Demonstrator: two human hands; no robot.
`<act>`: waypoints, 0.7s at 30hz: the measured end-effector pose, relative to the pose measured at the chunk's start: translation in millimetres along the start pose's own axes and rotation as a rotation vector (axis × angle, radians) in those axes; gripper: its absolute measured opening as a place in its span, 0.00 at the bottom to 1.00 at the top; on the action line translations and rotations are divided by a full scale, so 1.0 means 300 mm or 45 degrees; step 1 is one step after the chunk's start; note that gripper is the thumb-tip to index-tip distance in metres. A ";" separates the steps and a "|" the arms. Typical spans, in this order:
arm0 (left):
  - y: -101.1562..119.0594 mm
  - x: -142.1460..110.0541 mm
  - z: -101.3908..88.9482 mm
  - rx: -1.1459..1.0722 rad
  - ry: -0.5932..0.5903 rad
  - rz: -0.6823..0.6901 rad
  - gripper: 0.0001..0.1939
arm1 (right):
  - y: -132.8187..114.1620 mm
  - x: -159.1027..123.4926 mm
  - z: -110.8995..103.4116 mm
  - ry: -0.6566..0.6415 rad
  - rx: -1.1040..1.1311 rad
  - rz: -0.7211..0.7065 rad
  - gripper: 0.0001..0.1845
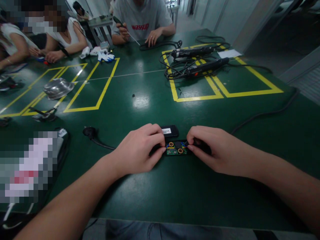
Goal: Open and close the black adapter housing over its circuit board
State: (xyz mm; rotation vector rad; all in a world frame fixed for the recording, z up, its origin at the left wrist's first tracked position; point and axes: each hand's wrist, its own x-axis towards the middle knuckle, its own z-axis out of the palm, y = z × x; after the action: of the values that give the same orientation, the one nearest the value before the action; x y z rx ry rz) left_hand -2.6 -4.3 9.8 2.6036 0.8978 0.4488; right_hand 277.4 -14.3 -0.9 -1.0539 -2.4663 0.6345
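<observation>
A small green circuit board (177,151) with two copper ring coils and coloured wires lies in front of me, apparently in a black casing half. My left hand (141,148) is closed in a pinch at its left end, by the wires there. At the opposite end, my right hand (210,146) pinches too, thumb and forefinger together near blue wires. Exactly what the fingertips grip is partly hidden. Just behind the board rests a black cover (172,131) with a white label. A black power plug (90,132) lies to the left, its cord running under my left hand.
Across the green table (140,200), a person holds a screwdriver (130,35) at a black cable. Black corded tools (195,61) lie within yellow tape at the back right. A metal bowl (58,88) and blue-white gloves (106,56) are leftward. More people sit at the left.
</observation>
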 end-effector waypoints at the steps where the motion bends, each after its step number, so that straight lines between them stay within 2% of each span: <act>1: -0.001 0.002 0.002 0.012 0.049 0.007 0.06 | 0.001 0.000 0.001 0.002 -0.002 -0.002 0.06; 5: -0.018 0.009 0.023 0.067 0.194 -0.028 0.11 | 0.003 0.000 0.002 0.013 -0.021 0.016 0.05; 9: -0.049 0.011 0.048 0.066 0.174 -0.142 0.18 | -0.002 0.005 0.000 -0.003 -0.030 0.035 0.03; 14: -0.051 0.007 0.046 0.092 0.208 -0.209 0.17 | -0.004 0.003 0.001 0.048 -0.017 0.034 0.09; 18: -0.021 0.005 0.020 0.030 0.338 -0.079 0.14 | 0.005 -0.008 0.008 0.168 -0.025 0.010 0.22; 21: 0.002 0.003 0.009 -0.059 0.284 0.091 0.14 | 0.010 -0.013 0.012 0.231 -0.014 -0.034 0.30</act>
State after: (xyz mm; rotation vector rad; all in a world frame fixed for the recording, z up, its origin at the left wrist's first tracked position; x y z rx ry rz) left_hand -0.5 -4.9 7.9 2.5855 0.8533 0.7821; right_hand 279.9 -16.4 -6.0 -1.0328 -2.3257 0.4949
